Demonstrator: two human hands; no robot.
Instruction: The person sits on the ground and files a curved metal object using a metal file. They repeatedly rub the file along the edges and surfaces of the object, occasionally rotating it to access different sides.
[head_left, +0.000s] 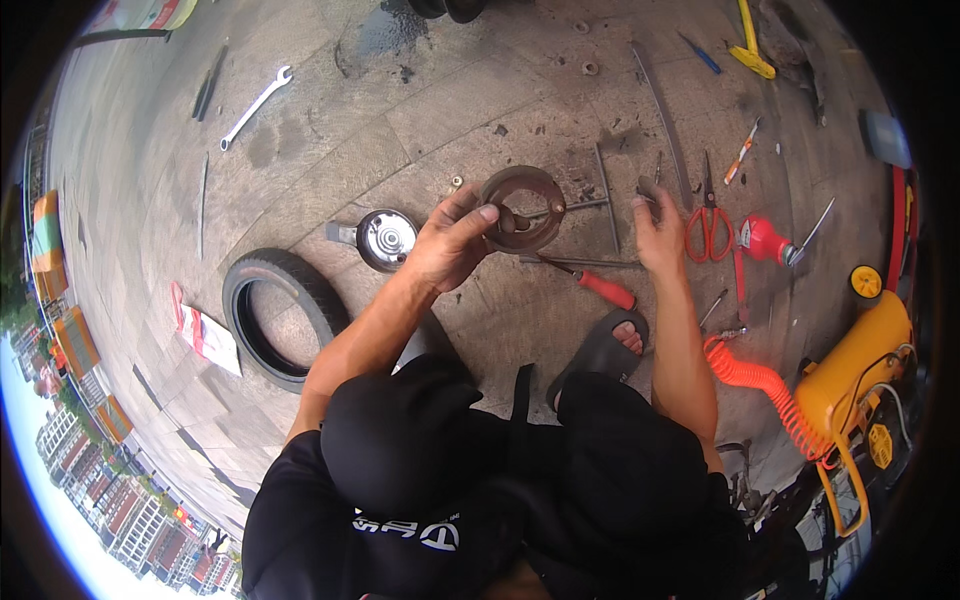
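Observation:
My left hand grips a rusty brown metal ring by its left side, thumb on the rim. The ring is held above the ground, its open middle facing up. To its right, my right hand is raised with a small dark flat piece between thumb and fingers; its kind is unclear. Left of my left hand lies a round silver-and-black hub part with a short arm. Beneath the ring are dark metal bars and a red-handled screwdriver. Red-handled scissors lie beside my right hand.
A black tyre lies left, beside a white-and-red bag. Farther off are a wrench, a long metal strip and a yellow hammer. At right stand a red bottle and a yellow compressor with an orange coiled hose.

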